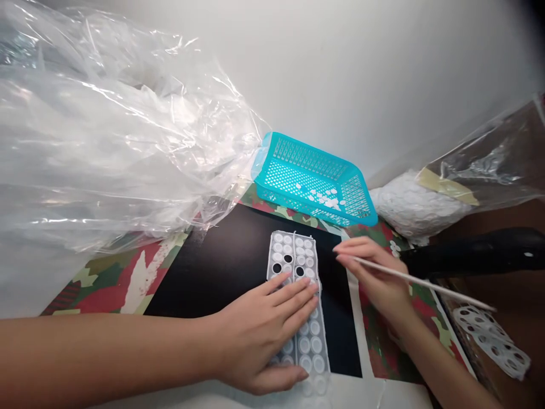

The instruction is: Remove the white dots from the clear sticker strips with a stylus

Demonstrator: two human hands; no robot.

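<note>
My left hand (272, 324) lies flat, fingers spread, over a translucent sheet (305, 329) with rows of round white pieces, hiding its middle. Three round spots near the sheet's far end show black. Under the sheet is a black mat (213, 261). To the right of the sheet, my right hand (377, 272) is raised with thumb and fingers pinched together. A thin white stick (443, 291) runs through that hand, its far end pointing to the lower right. Whether the fingertips hold something small cannot be made out.
A blue basket (310, 150) with small white discs stands behind the mat. Large clear plastic bags (106, 136) fill the left. Another bag of white pieces (421, 199) is at the right, near a black arm-like object (477, 250) and a perforated white sheet (489, 338).
</note>
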